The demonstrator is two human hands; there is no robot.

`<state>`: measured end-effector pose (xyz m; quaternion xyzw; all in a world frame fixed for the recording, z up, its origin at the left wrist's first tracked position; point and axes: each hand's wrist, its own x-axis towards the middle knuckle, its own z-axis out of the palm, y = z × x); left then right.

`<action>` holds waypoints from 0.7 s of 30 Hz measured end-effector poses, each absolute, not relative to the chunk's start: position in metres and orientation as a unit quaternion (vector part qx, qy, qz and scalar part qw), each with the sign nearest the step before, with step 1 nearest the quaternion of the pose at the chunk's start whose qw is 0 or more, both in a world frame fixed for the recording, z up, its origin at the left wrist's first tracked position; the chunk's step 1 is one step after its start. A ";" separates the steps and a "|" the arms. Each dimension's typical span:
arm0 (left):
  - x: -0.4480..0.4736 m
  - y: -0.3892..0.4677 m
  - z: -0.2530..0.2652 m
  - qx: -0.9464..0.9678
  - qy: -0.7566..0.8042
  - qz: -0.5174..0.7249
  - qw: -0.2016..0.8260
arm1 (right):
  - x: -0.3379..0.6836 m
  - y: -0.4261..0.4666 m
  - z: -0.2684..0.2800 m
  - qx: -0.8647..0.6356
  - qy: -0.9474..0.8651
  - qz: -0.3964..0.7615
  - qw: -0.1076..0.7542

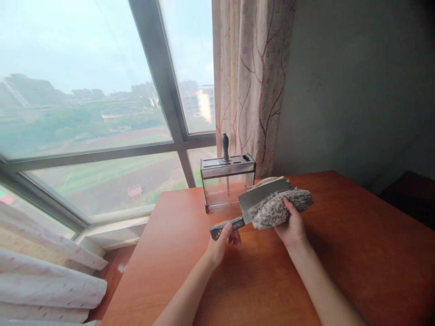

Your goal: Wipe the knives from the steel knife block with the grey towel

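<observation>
my left hand (219, 246) was found closed round the dark grip (238, 223) of a cleaver (260, 194), thumb uppermost. my right hand (292, 228) held a shaggy grey cloth (277, 211), which showed on both faces of the blade; my right thumb pressed its near side, and most of the other fingers there were hidden. the cleaver was raised over the reddish-brown table (353, 217), pointing away and rightward. a clear-sided knife holder (227, 170) stood just beyond, one upright handle (225, 147) rising from its top.
</observation>
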<state>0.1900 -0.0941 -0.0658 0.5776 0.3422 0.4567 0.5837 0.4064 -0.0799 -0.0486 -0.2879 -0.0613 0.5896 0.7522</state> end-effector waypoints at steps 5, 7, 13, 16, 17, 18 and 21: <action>0.189 -0.093 -0.060 0.562 0.365 0.471 0.574 | 0.418 -0.083 -0.044 -0.277 -0.061 0.548 0.787; 0.189 -0.093 -0.058 0.563 0.362 0.468 0.577 | 0.424 -0.085 -0.040 -0.267 -0.074 0.530 0.801; 0.194 -0.098 -0.056 0.572 0.336 0.457 0.592 | 0.418 -0.091 -0.035 -0.243 -0.137 0.538 0.796; 0.199 -0.102 -0.058 0.568 0.323 0.453 0.607 | 0.397 -0.096 -0.038 -0.247 -0.146 0.579 0.763; 0.200 -0.103 -0.059 0.564 0.322 0.454 0.610 | 0.389 -0.098 -0.040 -0.250 -0.147 0.597 0.748; 0.201 -0.104 -0.060 0.558 0.324 0.457 0.612 | 0.382 -0.099 -0.042 -0.253 -0.148 0.619 0.728; 0.201 -0.104 -0.063 0.536 0.341 0.481 0.605 | 0.363 -0.102 -0.047 -0.256 -0.157 0.677 0.672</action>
